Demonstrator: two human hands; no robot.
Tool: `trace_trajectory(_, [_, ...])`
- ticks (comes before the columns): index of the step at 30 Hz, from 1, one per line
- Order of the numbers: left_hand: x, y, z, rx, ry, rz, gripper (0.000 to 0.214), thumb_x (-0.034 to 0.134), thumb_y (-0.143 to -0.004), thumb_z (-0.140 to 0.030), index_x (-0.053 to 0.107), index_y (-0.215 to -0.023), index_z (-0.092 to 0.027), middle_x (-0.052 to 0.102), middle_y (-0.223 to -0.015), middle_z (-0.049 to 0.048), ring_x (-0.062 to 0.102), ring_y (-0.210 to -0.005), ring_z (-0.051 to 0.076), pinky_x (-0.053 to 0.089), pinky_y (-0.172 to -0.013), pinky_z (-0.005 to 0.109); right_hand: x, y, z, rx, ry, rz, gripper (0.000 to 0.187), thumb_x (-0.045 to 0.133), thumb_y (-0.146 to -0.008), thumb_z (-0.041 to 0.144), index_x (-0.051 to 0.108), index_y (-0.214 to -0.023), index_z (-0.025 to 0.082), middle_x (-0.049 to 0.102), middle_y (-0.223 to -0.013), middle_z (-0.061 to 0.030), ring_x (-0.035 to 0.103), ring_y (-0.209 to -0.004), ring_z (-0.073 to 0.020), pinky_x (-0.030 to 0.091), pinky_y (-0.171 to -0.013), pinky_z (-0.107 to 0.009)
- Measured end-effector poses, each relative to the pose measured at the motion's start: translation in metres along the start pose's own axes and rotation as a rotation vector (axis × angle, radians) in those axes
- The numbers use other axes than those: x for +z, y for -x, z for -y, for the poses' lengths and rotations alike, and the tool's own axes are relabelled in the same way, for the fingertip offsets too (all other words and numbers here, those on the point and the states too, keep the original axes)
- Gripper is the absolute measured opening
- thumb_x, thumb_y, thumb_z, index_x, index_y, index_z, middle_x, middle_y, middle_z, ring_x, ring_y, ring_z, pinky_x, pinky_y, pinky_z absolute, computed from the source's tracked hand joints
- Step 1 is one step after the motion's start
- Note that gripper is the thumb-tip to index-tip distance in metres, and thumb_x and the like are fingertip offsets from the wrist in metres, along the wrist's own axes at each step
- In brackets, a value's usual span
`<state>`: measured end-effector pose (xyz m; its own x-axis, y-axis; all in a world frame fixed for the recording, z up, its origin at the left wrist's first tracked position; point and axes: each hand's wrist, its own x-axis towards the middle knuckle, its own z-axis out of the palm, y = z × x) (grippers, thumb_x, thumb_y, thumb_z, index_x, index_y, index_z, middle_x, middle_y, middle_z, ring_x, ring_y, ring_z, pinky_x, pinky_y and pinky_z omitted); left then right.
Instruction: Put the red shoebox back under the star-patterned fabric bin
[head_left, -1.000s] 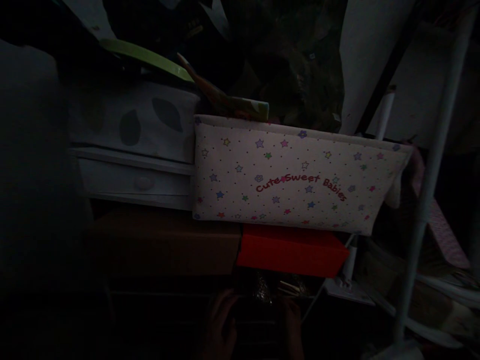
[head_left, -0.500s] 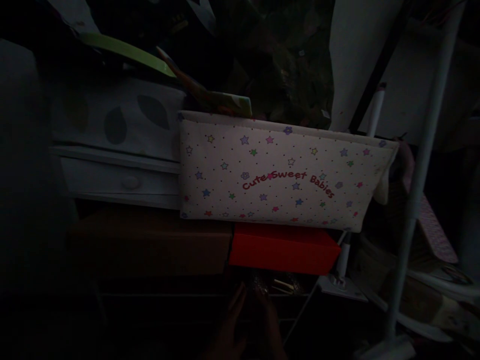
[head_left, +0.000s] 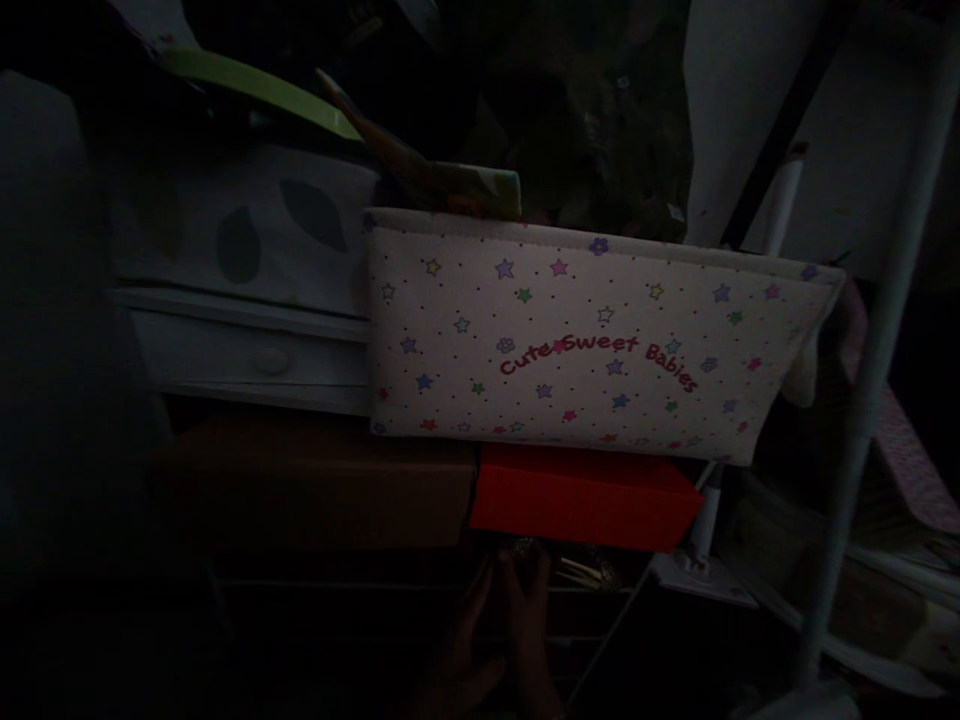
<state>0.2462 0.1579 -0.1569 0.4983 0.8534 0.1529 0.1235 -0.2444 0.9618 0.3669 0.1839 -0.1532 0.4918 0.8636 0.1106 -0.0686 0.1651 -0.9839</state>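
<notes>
The scene is very dark. My left hand (head_left: 466,640) and my right hand (head_left: 531,620) are close together at the bottom centre, reaching into a dark shelf gap below a red box (head_left: 585,497). Their fingers point up toward small pale sticks and glittery bits (head_left: 577,572) in that gap. Whether either hand holds anything is hidden by the darkness. Above the red box stands a white fabric bin (head_left: 592,340) printed with coloured stars and the words "Cute Sweet Babies".
A brown cardboard box (head_left: 315,485) sits left of the red box. Above it are a white drawer unit (head_left: 255,360) and a leaf-patterned bin (head_left: 255,225) with a green lid (head_left: 262,90). White rack poles (head_left: 870,400) stand at the right.
My hands have drawn together from apart and reached further up into the gap under the red box. The view has shifted slightly.
</notes>
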Motion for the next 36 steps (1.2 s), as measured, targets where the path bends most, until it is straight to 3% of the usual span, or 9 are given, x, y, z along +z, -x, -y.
trace_trajectory(7, [0.003,0.002,0.003,-0.05,0.083,0.008,0.09,0.057,-0.074,-0.025,0.014,-0.15,-0.007,0.009,-0.161,0.0125,0.01,-0.149,0.022,0.011,-0.122,0.041,-0.004,-0.007,-0.003,-0.072,0.262,0.025,0.065,0.059,-0.078,0.055,0.039,-0.13,0.021,0.056,-0.132,-0.0131,0.054,-0.121,-0.0264,0.041,-0.103,-0.04])
trace_trajectory(15, [0.012,0.0,0.024,-0.048,0.144,-0.047,0.086,0.055,-0.076,-0.02,0.013,-0.151,-0.015,0.007,-0.162,0.006,0.008,-0.149,0.018,0.013,-0.122,0.038,-0.005,-0.01,-0.006,-0.09,0.373,0.055,0.063,0.056,-0.08,0.055,0.045,-0.129,0.018,0.06,-0.127,-0.0152,0.058,-0.116,-0.0287,0.045,-0.098,-0.041])
trace_trajectory(22, [0.011,-0.001,0.011,-0.047,0.117,-0.068,0.088,0.051,-0.072,-0.02,0.014,-0.15,-0.008,0.008,-0.162,0.0115,0.011,-0.148,0.023,0.013,-0.122,0.043,-0.007,-0.012,-0.012,-0.183,0.32,0.13,0.063,0.055,-0.084,0.048,0.042,-0.138,0.019,0.054,-0.138,-0.0134,0.051,-0.127,-0.0255,0.038,-0.109,-0.042])
trace_trajectory(30, [0.015,-0.005,0.031,-0.005,0.064,-0.106,0.084,0.051,-0.077,-0.026,0.015,-0.15,-0.006,0.009,-0.161,0.0152,0.012,-0.148,0.021,0.014,-0.122,0.044,-0.009,-0.011,-0.02,-0.156,0.284,0.159,0.067,0.051,-0.085,0.049,0.037,-0.142,0.017,0.049,-0.143,-0.0152,0.046,-0.133,-0.0242,0.033,-0.113,-0.043])
trace_trajectory(34, [0.016,-0.003,0.031,0.045,-0.044,-0.109,0.082,0.048,-0.075,-0.013,0.015,-0.151,-0.014,0.008,-0.162,0.011,0.012,-0.148,0.02,0.014,-0.122,0.045,-0.009,-0.004,-0.011,-0.128,0.222,0.137,0.065,0.055,-0.082,0.051,0.042,-0.138,0.02,0.045,-0.147,-0.0127,0.04,-0.137,-0.0243,0.029,-0.116,-0.042])
trace_trajectory(36, [0.015,-0.001,0.028,0.119,-0.111,-0.129,0.085,0.047,-0.074,-0.009,0.014,-0.151,-0.021,0.011,-0.162,0.0078,0.013,-0.148,0.021,0.014,-0.121,0.047,-0.016,-0.001,-0.01,-0.058,0.119,0.055,0.061,0.059,-0.079,0.053,0.049,-0.13,0.022,0.053,-0.14,-0.0115,0.047,-0.131,-0.0254,0.033,-0.113,-0.043])
